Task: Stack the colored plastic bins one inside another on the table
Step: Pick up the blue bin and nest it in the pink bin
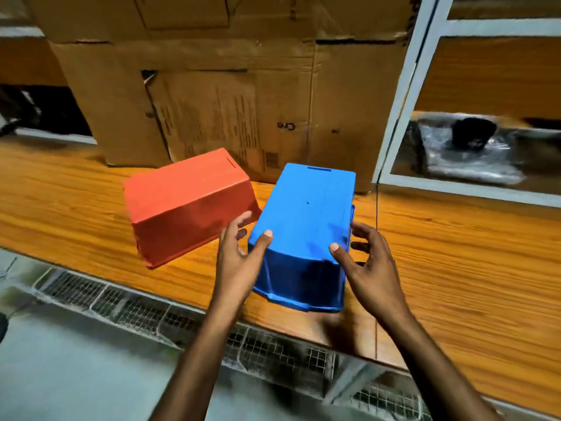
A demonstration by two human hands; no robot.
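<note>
Upside down on the table (455, 268): blue bin (306, 214), long way pointing to 12 o'clock. Left hand (236, 259) at 9, right hand (370, 262) at 3, fingers spread, thumbs on top, not squeezing yet. Red bin (182, 205) just beside, at 10.

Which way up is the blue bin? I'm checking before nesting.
Upside down: the blue bin shows its flat base on top, rim down on the table.

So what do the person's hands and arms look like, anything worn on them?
Both are bare. The left hand and right hand show no gloves, rings or watch, and no sleeve covers either forearm as far as the frame's bottom edge. Fingernails are short and unpainted.
</note>
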